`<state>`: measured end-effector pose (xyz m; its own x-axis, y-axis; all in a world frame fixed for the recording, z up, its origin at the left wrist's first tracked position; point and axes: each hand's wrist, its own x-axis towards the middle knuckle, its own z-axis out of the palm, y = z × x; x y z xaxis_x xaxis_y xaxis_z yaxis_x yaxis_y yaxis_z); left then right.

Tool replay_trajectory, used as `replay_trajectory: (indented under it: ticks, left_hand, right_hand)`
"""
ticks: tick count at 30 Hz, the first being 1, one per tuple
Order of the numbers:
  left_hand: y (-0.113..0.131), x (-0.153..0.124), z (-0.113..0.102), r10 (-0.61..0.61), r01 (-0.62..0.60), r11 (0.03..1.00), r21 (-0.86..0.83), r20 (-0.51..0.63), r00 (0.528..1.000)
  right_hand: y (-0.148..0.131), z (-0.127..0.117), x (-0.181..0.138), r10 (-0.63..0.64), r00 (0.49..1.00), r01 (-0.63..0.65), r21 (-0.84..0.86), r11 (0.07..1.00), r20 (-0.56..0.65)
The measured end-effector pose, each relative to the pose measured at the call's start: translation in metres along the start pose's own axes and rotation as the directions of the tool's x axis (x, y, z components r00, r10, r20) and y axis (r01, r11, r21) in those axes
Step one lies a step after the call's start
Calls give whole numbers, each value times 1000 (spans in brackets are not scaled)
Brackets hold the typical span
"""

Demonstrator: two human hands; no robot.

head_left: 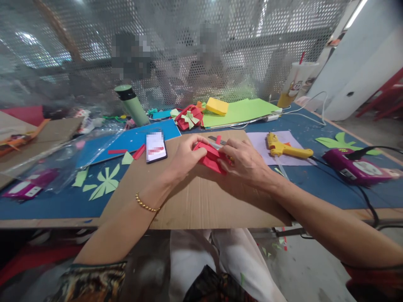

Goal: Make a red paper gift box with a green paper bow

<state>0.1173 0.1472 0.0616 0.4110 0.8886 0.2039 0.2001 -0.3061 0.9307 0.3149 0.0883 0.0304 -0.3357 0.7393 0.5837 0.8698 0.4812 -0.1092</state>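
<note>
Red folded paper (213,162) clamped by both hands, over the cardboard sheet (195,201)

Over the back half of the cardboard sheet: the red folded paper, clamped at its left end by the fingers of the left hand (190,153), with the thumb on top, and at its right end by the fingers of the right hand (244,159).

As first possible trouble: a tear or a crooked crease in the red folded paper, from uneven pulling by the two hands. Also possible: a slipping of the layers, from too loose a pinch. On the back part of the cardboard sheet, just behind the red folded paper, a grey blade-like tool (213,138); hence perhaps a scratched finger, from sliding a hand back without looking.

To the right of the cardboard sheet, on lilac paper (260,147), a yellow glue gun (285,149); maybe a burn, in case of a hot nozzle, or a dragged gun, from catching its cable with the right forearm (317,207). At the back left corner of the cardboard sheet, a phone (155,147); perhaps pushed away by a wide movement of the left hand.

Hidden: the underside of the red folded paper and most fingertips behind it. Impossible to tell: contact or gap between this paper and the cardboard sheet, knife or scissors for the grey tool, heat of the gun. Blurred: the perforated metal panel (176,67) beyond the cardboard sheet. Masked by pixels: much of the phone screen. Cut off in front of the cardboard sheet: the patterned left sleeve (91,281).
</note>
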Motion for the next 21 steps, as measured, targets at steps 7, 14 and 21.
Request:
replay_trajectory:
  ticks: [7, 14, 21]
  left_hand:
    - [0, 0, 1, -15, 18, 992, -122, 24, 1000]
    - [-11, 6, -1, -29, 34, 983, -179, 29, 999]
    - [-12, 6, -2, 119, -120, 988, -99, -16, 993]
  right_hand:
    - [2, -3, 0, 15, 999, -16, 3, 1000, 38]
    - [8, -1, -2, 32, 999, -31, -21, 999, 44]
    - [7, -9, 1, 78, 997, -77, 194, 978, 3]
